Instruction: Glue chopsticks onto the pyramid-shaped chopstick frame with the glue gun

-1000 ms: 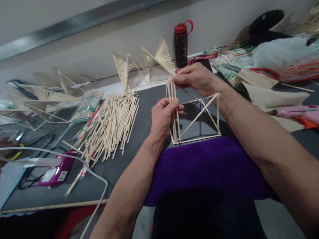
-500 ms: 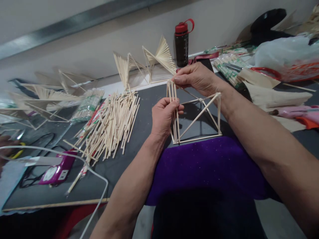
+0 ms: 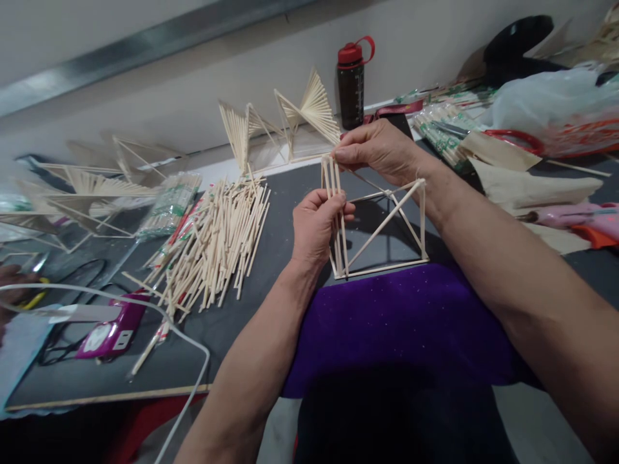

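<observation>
A box-like frame of thin wooden sticks (image 3: 387, 225), with diagonal braces, stands on the dark table in front of me. Several sticks run side by side up its left side. My left hand (image 3: 316, 225) is closed around these sticks at mid-height, thumb in front. At their upper end, my right hand (image 3: 374, 151) pinches with thumb and forefinger; the fingertips partly hide what is between them, which looks like a stick's tip. The lower edge of the frame rests near the purple cloth (image 3: 401, 322).
Loose sticks (image 3: 217, 238) lie heaped on the left. Finished twisted stick pieces (image 3: 309, 109) stand along the wall beside a red-capped bottle (image 3: 351, 87). A pink glue gun (image 3: 570, 216) lies right; a purple device (image 3: 113, 328) and white cable (image 3: 193, 341) lie left. Another person's hand (image 3: 12, 283) shows far left.
</observation>
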The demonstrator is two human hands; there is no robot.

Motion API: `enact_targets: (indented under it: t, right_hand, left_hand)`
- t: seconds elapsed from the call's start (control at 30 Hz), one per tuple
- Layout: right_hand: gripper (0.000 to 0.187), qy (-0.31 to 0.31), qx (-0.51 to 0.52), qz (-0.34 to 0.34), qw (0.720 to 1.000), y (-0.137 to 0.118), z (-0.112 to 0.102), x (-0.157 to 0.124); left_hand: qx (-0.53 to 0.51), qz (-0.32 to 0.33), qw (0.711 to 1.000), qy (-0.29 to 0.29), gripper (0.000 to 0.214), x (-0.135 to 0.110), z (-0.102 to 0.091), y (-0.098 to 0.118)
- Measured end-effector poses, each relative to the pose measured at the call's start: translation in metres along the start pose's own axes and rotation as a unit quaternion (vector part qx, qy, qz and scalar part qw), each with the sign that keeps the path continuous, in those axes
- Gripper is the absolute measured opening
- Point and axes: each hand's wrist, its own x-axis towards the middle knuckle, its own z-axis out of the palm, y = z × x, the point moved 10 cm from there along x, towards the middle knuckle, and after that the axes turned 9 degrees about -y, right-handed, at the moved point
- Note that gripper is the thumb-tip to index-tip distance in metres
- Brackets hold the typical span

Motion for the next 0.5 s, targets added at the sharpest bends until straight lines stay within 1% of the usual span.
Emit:
enact_targets:
  t: [0.13,0.3,0.5]
  right_hand:
    - [0.024,-0.008,0.007,0.003,1.000,0.0008,0.0000,-0.0004]
    - [0.030,-0.004,0.028,0.011,1.000,0.0041,-0.0005,0.0003]
    - [0.030,-0.028,0.038,-0.021,0.999,-0.0001,0.0034,0.0029]
  left_hand:
    - [-0.001,-0.005,1.000,0.001,0.012,0.0004,-0.0006,-0.0012]
    - [-0.013,-0.003,1.000,-0.004,0.014,0.0013,-0.0003,-0.0017]
    - [-0.020,-0.001,1.000,-0.006,0.016,0.0017,-0.0003,-0.0033]
